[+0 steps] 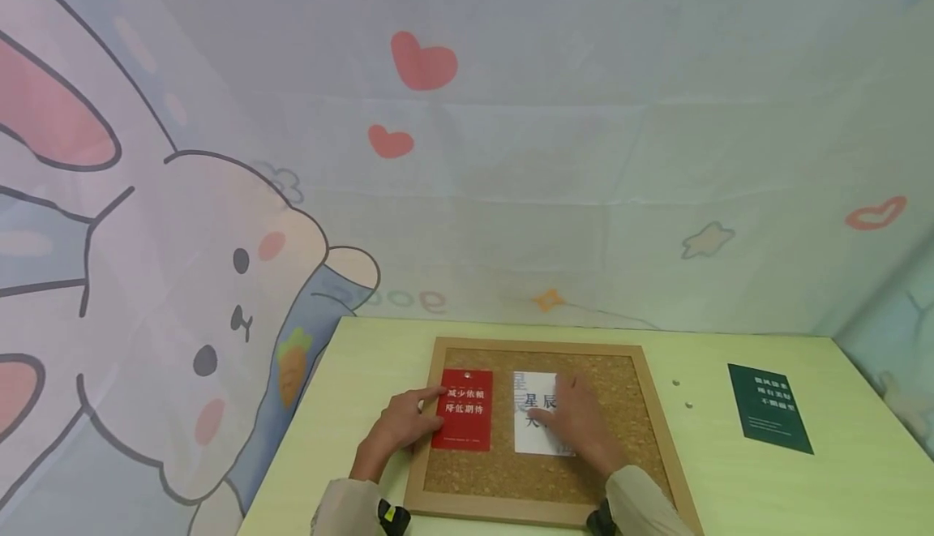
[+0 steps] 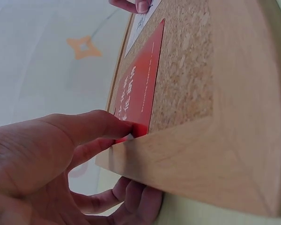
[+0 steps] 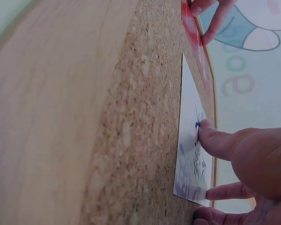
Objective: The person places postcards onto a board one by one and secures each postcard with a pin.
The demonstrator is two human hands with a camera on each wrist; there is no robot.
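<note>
A red card with white lettering lies on the left part of a wood-framed corkboard, a small pin at its top edge. My left hand touches the red card's left side with thumb and forefinger, while its other fingers hang outside the wooden frame. To the right lies a white card with dark lettering. Over its right half is my right hand, thumb on the card's face and a fingertip at its edge; in the right wrist view the white card lies against the cork.
Right of the board, a dark green card lies on the pale yellow table. Two small pins, one upper and one lower, are between it and the board. A printed curtain hangs behind the table.
</note>
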